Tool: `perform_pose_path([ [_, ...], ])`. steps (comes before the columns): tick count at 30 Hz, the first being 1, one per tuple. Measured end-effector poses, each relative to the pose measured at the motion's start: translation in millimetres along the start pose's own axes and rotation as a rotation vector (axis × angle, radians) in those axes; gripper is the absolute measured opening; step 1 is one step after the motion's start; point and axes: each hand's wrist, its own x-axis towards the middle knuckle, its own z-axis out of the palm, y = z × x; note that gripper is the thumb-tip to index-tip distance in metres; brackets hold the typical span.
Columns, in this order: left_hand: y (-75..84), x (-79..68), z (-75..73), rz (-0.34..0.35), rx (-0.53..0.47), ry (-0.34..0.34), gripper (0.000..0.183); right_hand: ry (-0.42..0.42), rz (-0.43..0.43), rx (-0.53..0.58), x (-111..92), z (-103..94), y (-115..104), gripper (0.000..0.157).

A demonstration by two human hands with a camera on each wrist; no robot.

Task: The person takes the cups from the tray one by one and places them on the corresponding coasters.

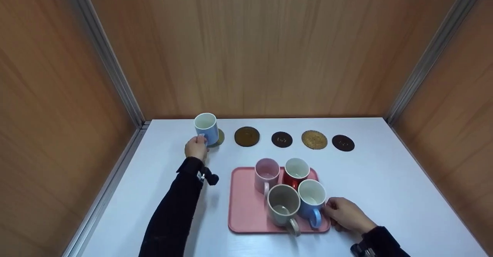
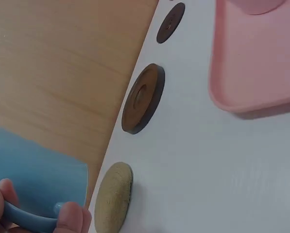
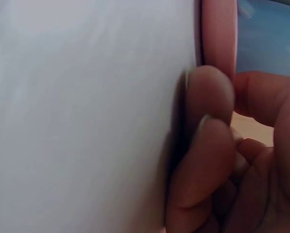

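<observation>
Left of centre, our left hand [image 1: 196,149] grips a blue mug [image 1: 209,133], best held level near the leftmost coaster [image 1: 221,137]; lower right, our right hand [image 1: 346,214] pinches the tray [image 1: 246,207].

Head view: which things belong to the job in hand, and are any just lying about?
Likely in the job:
blue mug in the left hand
pink tray, held by the right hand
four mugs on the tray
five coasters

Surroundings (no loose strays seen):
wooden panels
metal strips
</observation>
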Motion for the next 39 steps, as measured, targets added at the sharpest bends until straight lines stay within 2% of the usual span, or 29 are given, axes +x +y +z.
perform_pose_path([
  [5,-13.2,14.8,1.5,0.0,0.069,0.087,0.038,-0.039,-0.019,0.022,-3,11.7,-2,0.027],
  [13,-25.4,19.3,-5.6,-0.023,-0.043,0.112,0.038,-0.048,-0.055,0.004,-4,14.4,-11,0.028],
  [17,-33.0,18.8,-17.3,-0.039,-0.091,0.14,0.039,-0.055,-0.073,-0.004,-4,20.7,-17,0.03],
  [20,-44.5,17.7,-26.7,-0.044,-0.08,0.168,0.039,-0.066,-0.089,-0.008,-5,25.8,-21,0.031],
  [23,-50.5,16.4,-35.4,-0.063,-0.077,0.164,0.04,-0.073,-0.116,-0.012,-5,28.7,-23,0.032],
  [26,-48.6,14.3,-40.7,-0.1,-0.092,0.125,0.043,-0.067,-0.137,-0.03,-5,29.2,-23,0.03],
  [30,-43.1,10.9,-44.3,-0.103,-0.004,0.076,0.054,-0.046,-0.143,-0.045,-3,26.6,-23,0.029],
  [33,-45.0,4.6,-45.5,-0.06,0.053,0.085,0.058,-0.032,-0.142,-0.037,0,25.4,-23,0.03],
  [35,-48.7,-5.9,-46.8,-0.023,0.046,0.077,0.057,-0.036,-0.141,-0.029,2,26.3,-21,0.031],
  [37,-53.0,-21.6,-48.1,0.032,0.033,0.06,0.056,-0.041,-0.131,-0.024,5,28.8,-19,0.031],
  [39,-58.2,-43.6,-48.6,0.082,0.03,0.019,0.052,-0.049,-0.112,-0.021,7,31.7,-17,0.031],
])
